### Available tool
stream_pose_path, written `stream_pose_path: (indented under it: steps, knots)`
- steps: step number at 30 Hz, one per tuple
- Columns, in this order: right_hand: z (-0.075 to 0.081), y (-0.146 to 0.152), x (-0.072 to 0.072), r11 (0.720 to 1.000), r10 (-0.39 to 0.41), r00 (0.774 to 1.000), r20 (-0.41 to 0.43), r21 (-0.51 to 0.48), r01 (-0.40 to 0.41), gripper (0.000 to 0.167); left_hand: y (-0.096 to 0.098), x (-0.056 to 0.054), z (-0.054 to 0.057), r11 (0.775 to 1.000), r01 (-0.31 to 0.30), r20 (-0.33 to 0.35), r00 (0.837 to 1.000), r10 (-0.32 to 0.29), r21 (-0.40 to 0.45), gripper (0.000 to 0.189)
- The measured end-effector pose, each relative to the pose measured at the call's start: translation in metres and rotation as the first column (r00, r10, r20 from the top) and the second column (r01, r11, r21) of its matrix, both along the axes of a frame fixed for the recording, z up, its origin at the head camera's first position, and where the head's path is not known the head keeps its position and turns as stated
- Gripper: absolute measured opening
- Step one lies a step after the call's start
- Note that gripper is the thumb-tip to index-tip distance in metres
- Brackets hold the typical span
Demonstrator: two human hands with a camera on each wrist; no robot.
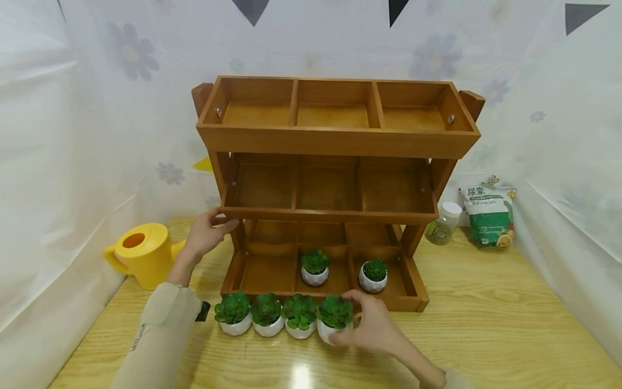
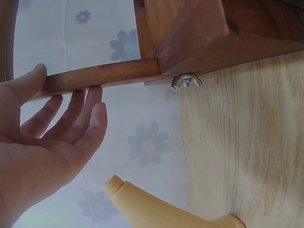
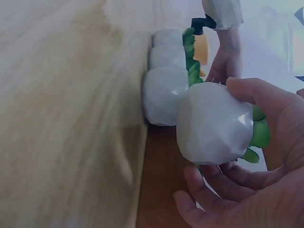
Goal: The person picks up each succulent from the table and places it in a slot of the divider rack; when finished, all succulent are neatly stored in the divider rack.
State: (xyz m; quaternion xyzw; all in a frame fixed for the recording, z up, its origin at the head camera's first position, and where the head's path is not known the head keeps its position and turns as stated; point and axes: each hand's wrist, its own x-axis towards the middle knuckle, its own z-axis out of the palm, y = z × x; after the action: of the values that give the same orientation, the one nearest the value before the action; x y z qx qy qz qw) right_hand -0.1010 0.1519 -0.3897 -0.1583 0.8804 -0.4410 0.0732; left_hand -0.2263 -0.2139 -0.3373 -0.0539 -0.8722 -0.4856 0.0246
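My right hand [image 1: 373, 327] holds a potted succulent [image 1: 335, 313] by its white faceted pot, at the right end of a row of similar ones. In the right wrist view that pot [image 3: 213, 126] is raised off the table, thumb on one side and fingers on the other. The other succulents [image 1: 267, 313] of the row stand before a three-tier wooden planter shelf [image 1: 340, 143]. My left hand [image 1: 206, 235] grips the shelf's left side post [image 2: 104, 76], thumb and fingertips on opposite faces. Two potted succulents [image 1: 315, 267] sit in the bottom tier, in the middle and right compartments.
A yellow watering can [image 1: 150, 259] stands left of the shelf. To the right are a white-lidded jar [image 1: 443, 224] and a green-and-white bag [image 1: 488, 216]. A wing nut [image 2: 186, 80] sticks out of the shelf's side. Patterned white sheeting surrounds the wooden table [image 1: 500, 324].
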Motion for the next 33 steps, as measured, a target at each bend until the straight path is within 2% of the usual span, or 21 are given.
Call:
stream_pose_path:
  steps: [5, 7, 10, 16, 26, 33]
  knots:
    - [0.012, 0.000, -0.004, 1.000, 0.002, 0.999, -0.039, -0.022, -0.003, 0.060, 0.000, 0.000, 0.000, 1.000, 0.000, 0.002, 1.000, 0.000, 0.011, 0.057]
    - [0.018, -0.001, -0.006, 1.000, -0.007, 1.000, -0.028, -0.023, 0.006, 0.061, 0.000, -0.001, 0.000, 1.000, 0.003, 0.000, 1.000, -0.003, 0.015, 0.057]
    - [0.026, -0.003, -0.011, 0.999, -0.017, 1.000, -0.001, -0.048, 0.017, 0.064, 0.000, -0.001, 0.000, 1.000, 0.006, 0.000, 1.000, -0.006, 0.019, 0.057]
    - [0.034, -0.014, -0.023, 0.986, -0.002, 0.998, 0.065, -0.166, 0.012, 0.065, 0.000, 0.000, 0.000, 1.000, 0.002, 0.004, 1.000, -0.002, 0.009, 0.056]
    - [0.043, -0.034, -0.044, 0.966, -0.020, 0.990, 0.139, -0.253, 0.055, 0.066, 0.002, 0.001, 0.001, 1.000, 0.000, 0.003, 1.000, 0.000, 0.017, 0.055]
    - [0.049, -0.051, -0.062, 0.933, 0.045, 0.979, 0.200, -0.359, 0.030, 0.052, 0.003, 0.004, 0.002, 1.000, -0.001, 0.005, 1.000, 0.001, 0.014, 0.057]
